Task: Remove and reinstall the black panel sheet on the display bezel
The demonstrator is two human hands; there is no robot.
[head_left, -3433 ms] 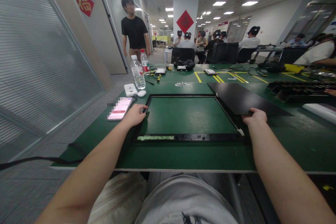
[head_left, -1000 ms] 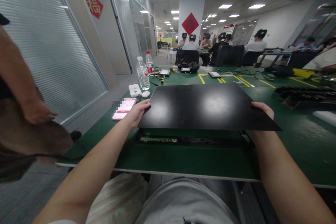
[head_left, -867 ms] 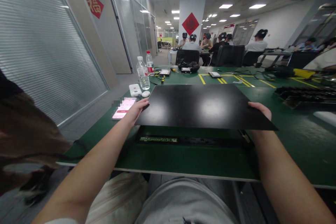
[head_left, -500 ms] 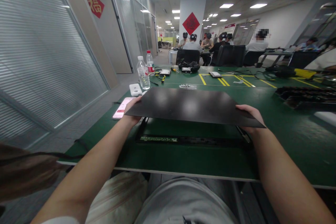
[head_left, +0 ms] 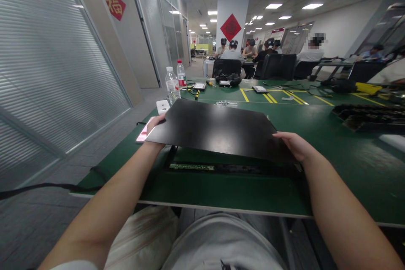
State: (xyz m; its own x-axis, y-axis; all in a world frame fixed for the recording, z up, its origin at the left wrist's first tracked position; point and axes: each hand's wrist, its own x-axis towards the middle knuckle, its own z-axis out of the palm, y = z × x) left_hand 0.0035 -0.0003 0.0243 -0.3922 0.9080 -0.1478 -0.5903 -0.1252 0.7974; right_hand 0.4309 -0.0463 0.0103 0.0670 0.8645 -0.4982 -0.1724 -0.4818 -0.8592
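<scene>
A thin, glossy black rectangular panel (head_left: 218, 128) is held above the table, tilted with its right end lower. My left hand (head_left: 155, 126) grips its left edge, thumb on top and fingers hidden underneath. At the right edge, my right hand (head_left: 295, 145) pinches the panel, its thumb along the upper face and the other fingers mostly out of sight. Beneath the panel lies a black frame (head_left: 253, 170) on the green tabletop; a green circuit board strip (head_left: 191, 167) shows along its near side. The panel covers most of the frame.
A phone (head_left: 142, 135), a white box-shaped device (head_left: 163, 106) and two bottles, one a clear water bottle (head_left: 171, 82), stand left. Hard drives (head_left: 259, 89) and cables lie at the back. Dark parts (head_left: 367, 116) are stacked right. The table's front edge (head_left: 221, 210) runs before me.
The panel has shifted slightly left and tipped, its right end dropping and its left end rising. My right hand has moved left with its edge; the black frame has stayed put.
</scene>
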